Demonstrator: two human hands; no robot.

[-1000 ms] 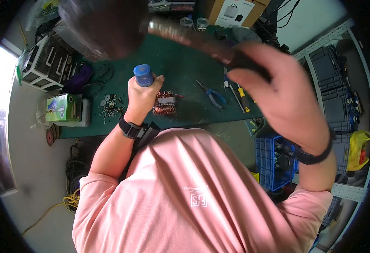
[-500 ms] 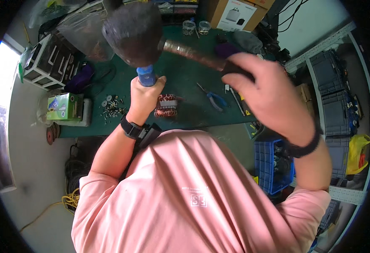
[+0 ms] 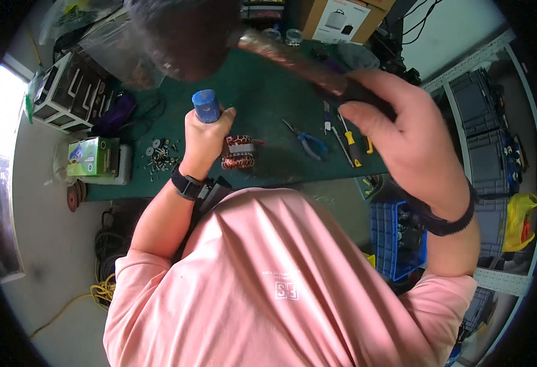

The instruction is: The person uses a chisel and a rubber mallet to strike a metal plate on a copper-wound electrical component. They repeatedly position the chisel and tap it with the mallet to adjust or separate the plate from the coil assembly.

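Note:
My left hand (image 3: 203,139) is wrapped round a blue cylindrical handle (image 3: 206,106) that stands up out of the fist; its lower part is hidden. In my right hand (image 3: 397,131) is the dark grip of a mallet, whose black head (image 3: 180,40) is raised above the blue handle, apart from it and smeared by motion. Just right of my left hand, a copper-coloured wound coil (image 3: 238,161) with a grey middle band lies on the green bench top (image 3: 268,168). Blue-handled pliers (image 3: 310,145) lie farther right.
Loose screws and washers (image 3: 160,156) lie left of my left hand. A yellow-and-black screwdriver (image 3: 353,148) and other tools lie under my right hand. A green box (image 3: 91,156) and a small drawer cabinet (image 3: 73,92) stand at the left. A blue crate (image 3: 390,238) sits below the bench.
The mallet's head has lifted off the top of the blue handle, up and away. My right hand has shifted slightly right, and my left hand still grips the handle.

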